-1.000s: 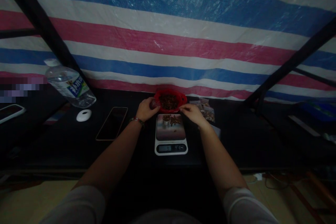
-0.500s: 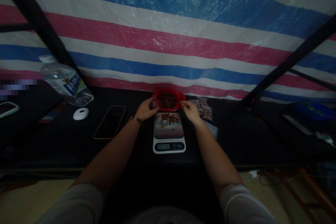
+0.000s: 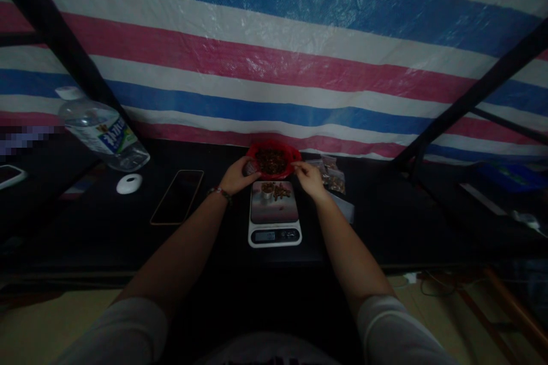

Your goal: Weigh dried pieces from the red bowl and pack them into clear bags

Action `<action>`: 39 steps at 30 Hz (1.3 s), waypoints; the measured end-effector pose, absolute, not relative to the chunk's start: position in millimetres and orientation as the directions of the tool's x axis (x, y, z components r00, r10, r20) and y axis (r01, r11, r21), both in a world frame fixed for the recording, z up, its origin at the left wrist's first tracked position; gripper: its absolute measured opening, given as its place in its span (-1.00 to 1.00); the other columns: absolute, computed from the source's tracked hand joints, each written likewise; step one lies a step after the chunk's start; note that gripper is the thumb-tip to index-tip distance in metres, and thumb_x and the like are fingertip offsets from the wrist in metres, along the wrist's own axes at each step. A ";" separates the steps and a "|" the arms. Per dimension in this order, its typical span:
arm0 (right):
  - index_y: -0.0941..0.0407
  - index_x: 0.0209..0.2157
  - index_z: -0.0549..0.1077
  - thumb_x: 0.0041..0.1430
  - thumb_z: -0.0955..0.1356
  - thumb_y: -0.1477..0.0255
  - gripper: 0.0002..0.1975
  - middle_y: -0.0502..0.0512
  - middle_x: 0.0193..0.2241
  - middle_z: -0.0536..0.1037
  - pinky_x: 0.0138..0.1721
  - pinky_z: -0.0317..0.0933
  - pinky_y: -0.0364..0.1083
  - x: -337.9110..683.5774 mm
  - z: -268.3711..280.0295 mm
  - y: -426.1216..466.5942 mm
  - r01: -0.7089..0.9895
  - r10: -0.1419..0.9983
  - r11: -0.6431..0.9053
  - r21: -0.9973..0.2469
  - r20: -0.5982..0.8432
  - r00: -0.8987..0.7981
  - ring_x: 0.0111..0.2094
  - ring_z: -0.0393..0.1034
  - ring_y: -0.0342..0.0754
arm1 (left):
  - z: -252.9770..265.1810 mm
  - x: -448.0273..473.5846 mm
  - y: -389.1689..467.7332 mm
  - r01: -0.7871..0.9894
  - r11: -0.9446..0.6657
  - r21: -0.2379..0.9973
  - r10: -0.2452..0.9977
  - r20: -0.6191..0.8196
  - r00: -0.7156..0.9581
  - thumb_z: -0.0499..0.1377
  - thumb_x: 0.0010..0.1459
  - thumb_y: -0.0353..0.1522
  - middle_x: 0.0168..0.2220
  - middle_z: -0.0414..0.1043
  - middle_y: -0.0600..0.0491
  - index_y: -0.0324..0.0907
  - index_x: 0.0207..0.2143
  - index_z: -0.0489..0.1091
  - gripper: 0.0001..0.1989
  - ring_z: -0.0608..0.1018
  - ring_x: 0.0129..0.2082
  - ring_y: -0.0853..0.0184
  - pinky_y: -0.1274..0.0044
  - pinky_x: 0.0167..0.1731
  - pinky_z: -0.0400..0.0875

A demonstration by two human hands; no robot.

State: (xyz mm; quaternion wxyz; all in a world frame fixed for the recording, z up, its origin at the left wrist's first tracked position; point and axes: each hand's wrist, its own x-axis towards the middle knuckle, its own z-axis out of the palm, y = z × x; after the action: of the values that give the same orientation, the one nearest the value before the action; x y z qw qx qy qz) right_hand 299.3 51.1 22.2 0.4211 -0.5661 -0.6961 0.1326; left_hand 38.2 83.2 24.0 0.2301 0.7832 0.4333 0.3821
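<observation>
- Left hand (image 3: pixel 237 176): at left rim of red container (image 3: pixel 291 151); grip cannot be told.
- Right hand (image 3: pixel 309 179): opposite rim, grip likewise unclear.
- Below: red container near back edge of table (image 3: pixel 218 155), behind scale (image 3: pixel 276 214).

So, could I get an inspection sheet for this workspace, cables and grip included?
Surface: black table, dimly lit.
Work items: red bowl of brown pieces; white scale in front, bearing small cup and loose pieces.
Clutter: bottle, white rounded object and phone on left; small clear bags on right.
Grip: left hand at bowl's left edge, right hand by its right; anything held is unclear.
Cables: thin cable below table edge, right.
Surroundings: striped sheet behind, dark frame bars either side.
</observation>
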 end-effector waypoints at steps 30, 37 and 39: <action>0.11 -0.23 0.46 -0.12 0.47 0.38 -0.66 0.11 -0.24 0.50 -0.04 0.17 0.02 251.0 47.0 22.0 0.576 0.796 0.604 -0.550 0.447 -0.408 -0.13 0.35 0.00 | 20.6 37.1 86.2 0.470 -0.571 0.673 0.821 0.465 0.332 0.22 -0.03 -0.15 -0.17 0.47 -0.03 -0.22 -0.07 0.35 -0.50 0.52 -0.21 0.23 0.44 -0.19 0.40; 0.10 -0.12 0.37 -0.06 0.39 0.43 -0.61 0.07 -0.21 0.50 -0.16 0.31 -0.08 255.9 40.6 25.2 0.394 0.888 0.457 -0.797 0.430 -0.161 -0.21 0.43 -0.07 | 30.9 42.6 73.6 0.502 -0.673 0.543 0.740 0.485 0.467 0.25 -0.07 -0.15 -0.08 0.45 -0.07 -0.19 -0.02 0.33 -0.44 0.49 -0.11 0.17 0.38 -0.09 0.37; 0.09 -0.10 0.37 -0.05 0.39 0.43 -0.60 0.08 -0.19 0.50 -0.14 0.31 -0.07 254.9 38.3 26.9 0.369 0.890 0.454 -0.811 0.432 -0.145 -0.19 0.43 -0.06 | 34.6 45.6 68.3 0.500 -0.695 0.516 0.719 0.486 0.497 0.26 -0.08 -0.12 -0.07 0.44 -0.07 -0.18 -0.01 0.33 -0.42 0.49 -0.10 0.17 0.37 -0.08 0.37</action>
State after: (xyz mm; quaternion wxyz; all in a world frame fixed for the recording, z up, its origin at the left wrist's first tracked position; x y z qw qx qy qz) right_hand 254.9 26.9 38.3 0.4780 -0.4458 -0.7060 0.2726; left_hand 45.6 68.3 34.6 0.1557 0.8512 0.3579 0.3510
